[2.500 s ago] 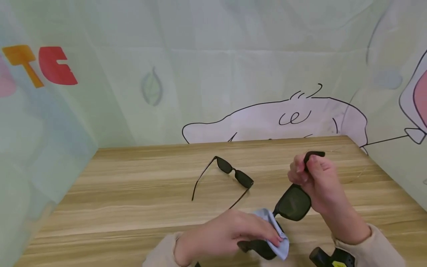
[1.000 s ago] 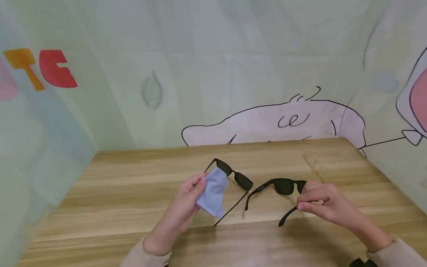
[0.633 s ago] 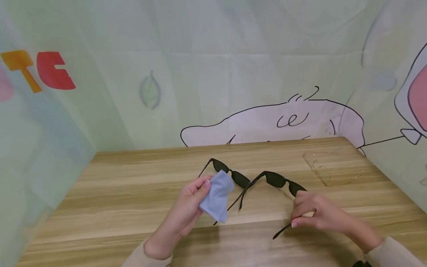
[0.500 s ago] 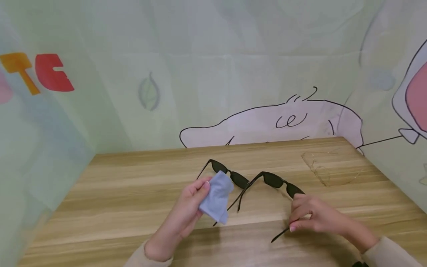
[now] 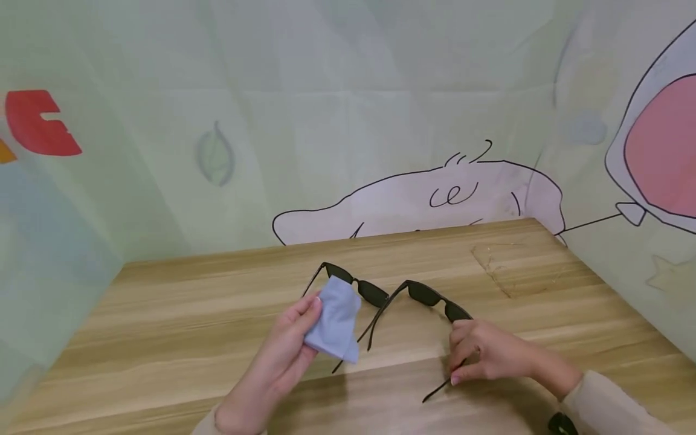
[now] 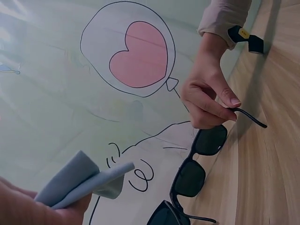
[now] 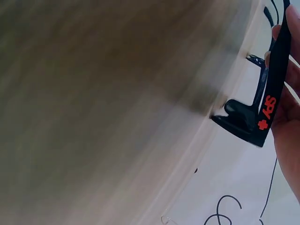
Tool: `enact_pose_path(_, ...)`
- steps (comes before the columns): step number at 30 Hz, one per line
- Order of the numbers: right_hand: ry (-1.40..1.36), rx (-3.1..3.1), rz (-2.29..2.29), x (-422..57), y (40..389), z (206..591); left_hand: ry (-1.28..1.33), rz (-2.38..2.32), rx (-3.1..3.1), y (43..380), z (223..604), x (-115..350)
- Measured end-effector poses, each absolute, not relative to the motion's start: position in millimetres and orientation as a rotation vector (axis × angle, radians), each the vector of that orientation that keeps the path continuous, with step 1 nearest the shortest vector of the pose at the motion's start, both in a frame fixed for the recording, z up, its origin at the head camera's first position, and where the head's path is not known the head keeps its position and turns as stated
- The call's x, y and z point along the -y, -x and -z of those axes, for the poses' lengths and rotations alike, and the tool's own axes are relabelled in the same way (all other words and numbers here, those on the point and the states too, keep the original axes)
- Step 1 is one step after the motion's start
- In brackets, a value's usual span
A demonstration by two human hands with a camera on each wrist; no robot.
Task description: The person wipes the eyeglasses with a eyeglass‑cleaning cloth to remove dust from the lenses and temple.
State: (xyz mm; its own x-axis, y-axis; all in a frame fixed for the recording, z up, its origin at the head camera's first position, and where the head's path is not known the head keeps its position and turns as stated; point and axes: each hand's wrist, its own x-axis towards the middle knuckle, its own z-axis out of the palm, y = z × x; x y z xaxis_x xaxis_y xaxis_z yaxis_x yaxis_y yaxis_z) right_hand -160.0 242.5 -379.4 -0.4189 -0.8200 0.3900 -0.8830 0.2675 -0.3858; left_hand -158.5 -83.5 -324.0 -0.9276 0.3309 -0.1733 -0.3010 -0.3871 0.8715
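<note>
My left hand (image 5: pixel 283 350) pinches a folded light-blue cloth (image 5: pixel 334 320) between thumb and fingers, above the table. The cloth partly covers one lens of a second pair of black sunglasses (image 5: pixel 372 294) lying unfolded behind it. With the fingers of my right hand (image 5: pixel 486 350) I hold one temple of a black pair of sunglasses (image 5: pixel 424 294), arms spread, low over the wood. Its other arm overlaps the second pair in the head view; whether they touch I cannot tell. Red lettering marks the held temple (image 7: pixel 269 108) in the right wrist view.
Thin wire-framed glasses (image 5: pixel 492 272) lie at the right rear of the wooden table (image 5: pixel 206 326). A printed fabric backdrop (image 5: pixel 261 133) rises behind the table and along its sides. A dark device (image 5: pixel 562 424) sits at my right cuff.
The cloth has come off the lens and moved left with my left hand. My right hand has turned the sunglasses and lowered them beside the second pair. Lately the head view swung right.
</note>
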Motion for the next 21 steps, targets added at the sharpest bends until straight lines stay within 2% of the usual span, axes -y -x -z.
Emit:
enact_pose_path(3, -1.616, 2.426, -0.879, -245, 161, 374, -0.037, -2.342, -1.461, 159, 323, 82)
enact_pose_path(7, -1.463, 2.429, -0.884, -261, 166, 356, -0.035, -2.350, -1.455, 160, 321, 82)
enact_pose_path(13, -1.005, 2.464, -0.679, -314, 184, 339, -0.032, -2.353, -1.445, 160, 324, 78)
enact_pose_path(17, -0.675, 2.644, -0.555, -349, 194, 343, -0.034, -2.350, -1.442, 159, 328, 75)
enact_pose_path(21, -0.509, 2.892, -0.521, -372, 203, 351, -0.045, -2.350, -1.439, 158, 327, 76)
